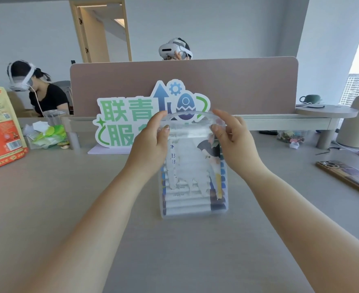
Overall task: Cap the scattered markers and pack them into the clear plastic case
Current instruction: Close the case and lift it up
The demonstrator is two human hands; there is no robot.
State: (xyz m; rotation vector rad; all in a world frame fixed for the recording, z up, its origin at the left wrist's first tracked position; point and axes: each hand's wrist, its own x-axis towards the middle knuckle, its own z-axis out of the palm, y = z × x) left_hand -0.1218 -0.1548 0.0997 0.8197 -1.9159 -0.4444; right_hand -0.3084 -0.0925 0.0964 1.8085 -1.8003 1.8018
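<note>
While markers point(186, 200) fill the clear plastic case point(195, 214), left hand point(151, 140) and right hand point(235, 140) each pinch its top edge

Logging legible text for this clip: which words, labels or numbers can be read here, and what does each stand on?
"联青": top row of the green cut-out sign.
"服": the sign's bottom row; the rest is hidden behind the left hand.
Torn label on the clear plastic case: a few characters, too blurred to read.
Print on the markers inside: too small to read.
Orange bag: all print too blurred to read.
</note>
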